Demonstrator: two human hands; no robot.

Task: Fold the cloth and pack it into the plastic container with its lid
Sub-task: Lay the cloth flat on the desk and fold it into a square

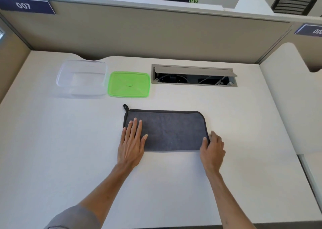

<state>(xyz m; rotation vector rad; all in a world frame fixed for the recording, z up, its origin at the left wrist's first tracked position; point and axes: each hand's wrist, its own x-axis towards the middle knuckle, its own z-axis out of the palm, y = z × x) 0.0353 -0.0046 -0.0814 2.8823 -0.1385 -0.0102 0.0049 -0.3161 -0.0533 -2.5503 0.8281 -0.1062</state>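
A grey cloth (171,130) with a dark trim and a small hanging loop lies folded into a wide rectangle on the white desk. My left hand (131,143) rests flat on its left end with the fingers spread. My right hand (211,148) pinches the cloth's near right corner between thumb and fingers. Behind the cloth to the left stands a clear plastic container (81,78), open and with nothing inside. Its green lid (129,84) lies flat on the desk just to the container's right.
An open cable tray (194,76) with a raised grey flap is sunk into the desk at the back right. Beige partition walls (156,35) close off the back and sides. The desk's right edge meets a second desk.
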